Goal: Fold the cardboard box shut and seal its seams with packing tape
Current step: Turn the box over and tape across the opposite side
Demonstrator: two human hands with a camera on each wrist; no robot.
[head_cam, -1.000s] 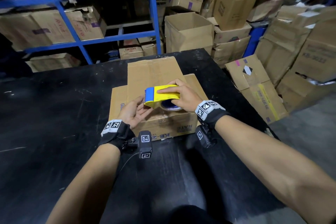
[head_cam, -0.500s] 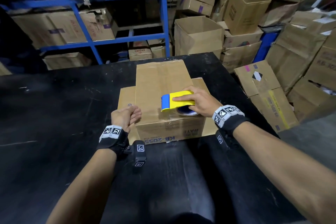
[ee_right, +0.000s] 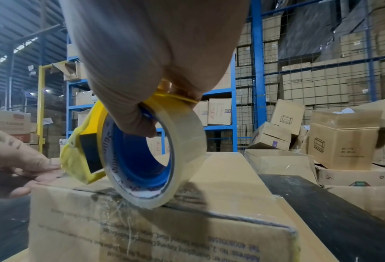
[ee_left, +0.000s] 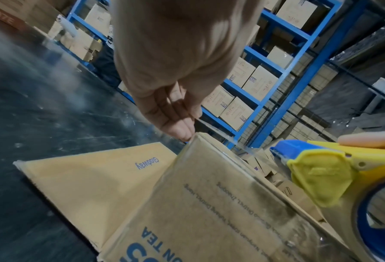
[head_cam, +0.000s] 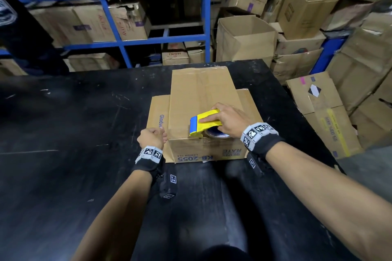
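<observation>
While the box sits mid-desk, its long axis running near to far, the right hand grips the tape dispenser with the roll resting on the near top edge. Fingers of the left hand, curled, pinch the clear tape end at the box's near-left corner. The right hand is nearer the seam, which stretches away from it toward the far edge.

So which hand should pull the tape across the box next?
Probably the right hand: it already grips the tape dispenser, whose roll touches the box at its near top edge. The left hand pinches the tape's loose end at the near left corner.
</observation>
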